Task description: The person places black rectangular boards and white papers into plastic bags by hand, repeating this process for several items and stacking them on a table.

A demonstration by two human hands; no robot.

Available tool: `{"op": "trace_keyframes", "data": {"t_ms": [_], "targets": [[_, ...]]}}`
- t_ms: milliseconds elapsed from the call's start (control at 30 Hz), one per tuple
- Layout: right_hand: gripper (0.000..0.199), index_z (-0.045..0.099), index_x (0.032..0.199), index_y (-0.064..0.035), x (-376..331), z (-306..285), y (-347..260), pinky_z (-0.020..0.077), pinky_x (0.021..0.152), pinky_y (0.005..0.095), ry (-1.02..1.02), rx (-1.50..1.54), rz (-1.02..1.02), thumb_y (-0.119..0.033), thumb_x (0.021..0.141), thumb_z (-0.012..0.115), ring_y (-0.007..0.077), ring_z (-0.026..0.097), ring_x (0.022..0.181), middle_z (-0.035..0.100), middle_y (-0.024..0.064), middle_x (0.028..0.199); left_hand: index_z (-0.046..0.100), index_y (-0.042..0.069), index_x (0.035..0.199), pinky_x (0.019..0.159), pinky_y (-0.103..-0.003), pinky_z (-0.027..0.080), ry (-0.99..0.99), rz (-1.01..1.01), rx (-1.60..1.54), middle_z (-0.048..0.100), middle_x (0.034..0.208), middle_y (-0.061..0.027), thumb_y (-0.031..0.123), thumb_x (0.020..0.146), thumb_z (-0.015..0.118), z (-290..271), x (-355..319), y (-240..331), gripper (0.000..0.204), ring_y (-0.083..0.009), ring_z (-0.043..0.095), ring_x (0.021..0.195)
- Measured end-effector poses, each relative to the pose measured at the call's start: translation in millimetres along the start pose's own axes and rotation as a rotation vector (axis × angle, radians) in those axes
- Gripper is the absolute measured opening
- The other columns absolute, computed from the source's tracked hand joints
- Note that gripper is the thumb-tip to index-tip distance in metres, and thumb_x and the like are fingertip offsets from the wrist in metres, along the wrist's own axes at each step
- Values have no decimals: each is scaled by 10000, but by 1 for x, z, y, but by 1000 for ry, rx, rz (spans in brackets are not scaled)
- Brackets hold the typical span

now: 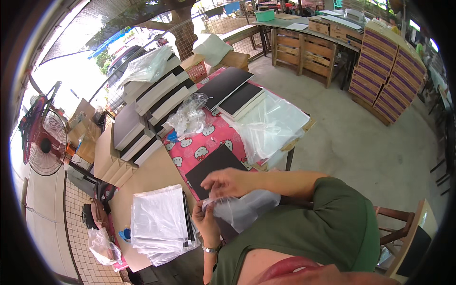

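Note:
A clear plastic bag (247,207) hangs loosely in front of my body. My left hand (205,222), with a metal watch at the wrist, pinches a corner of it. Just above that corner is my right hand (229,182), its fingers bent and slightly blurred; whether they grip the film I cannot tell. Beneath my right hand a flat black board (214,165) lies on the pink patterned cloth (187,151), partly covered by hand and bag. To the left of my left hand is a pile of black boards in clear plastic bags (158,216).
Stacks of black and pale boards (135,126) fill the table's far left. Loose clear bags (268,126) and black boards (229,87) lie at the far side. A fan (46,145) stands left, stacked cartons (387,71) at the back right, a wooden chair (394,223) on the right.

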State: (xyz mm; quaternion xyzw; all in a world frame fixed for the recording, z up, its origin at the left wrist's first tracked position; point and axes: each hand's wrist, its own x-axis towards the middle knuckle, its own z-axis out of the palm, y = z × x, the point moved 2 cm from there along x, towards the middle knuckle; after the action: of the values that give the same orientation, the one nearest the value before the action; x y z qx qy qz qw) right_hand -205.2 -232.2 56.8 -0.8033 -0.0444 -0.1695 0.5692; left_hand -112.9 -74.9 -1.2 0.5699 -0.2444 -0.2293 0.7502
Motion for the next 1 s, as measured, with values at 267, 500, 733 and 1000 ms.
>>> {"op": "trace_keyframes", "data": {"t_ms": [267, 500, 733, 1000], "targets": [[240, 554, 928, -30, 3, -10, 27, 445, 608, 251, 75, 217, 61, -242, 842, 625, 104, 554, 677, 589, 31, 763, 591, -10, 924, 632, -198, 375, -181, -96, 148, 583, 759, 28, 45, 832, 597, 13, -8, 16, 107, -51, 483, 680], [255, 574, 947, -40, -15, -8, 9, 434, 608, 242, -649, 391, 256, -288, 886, 567, 77, 525, 664, 601, 32, 798, 527, 5, 1075, 850, -422, 466, -185, -191, -700, 594, 1057, -156, 240, 844, 570, -45, 3, 24, 332, -258, 576, 975], [166, 599, 925, -6, -16, -71, 14, 470, 719, 291, -56, 1290, 39, -157, 862, 569, 169, 594, 801, 622, 86, 856, 536, 27, 1088, 821, -409, 476, -398, -476, 70, 585, 1032, -106, 452, 844, 519, -79, -15, -11, 490, -238, 570, 924], [75, 568, 823, -73, -1, -68, 50, 406, 622, 232, -26, 390, 124, -67, 768, 619, 61, 500, 706, 544, -29, 746, 519, 10, 1105, 769, -294, 471, -402, -261, -90, 584, 941, -69, 257, 835, 609, -76, 5, 11, 377, -158, 561, 865]]}}
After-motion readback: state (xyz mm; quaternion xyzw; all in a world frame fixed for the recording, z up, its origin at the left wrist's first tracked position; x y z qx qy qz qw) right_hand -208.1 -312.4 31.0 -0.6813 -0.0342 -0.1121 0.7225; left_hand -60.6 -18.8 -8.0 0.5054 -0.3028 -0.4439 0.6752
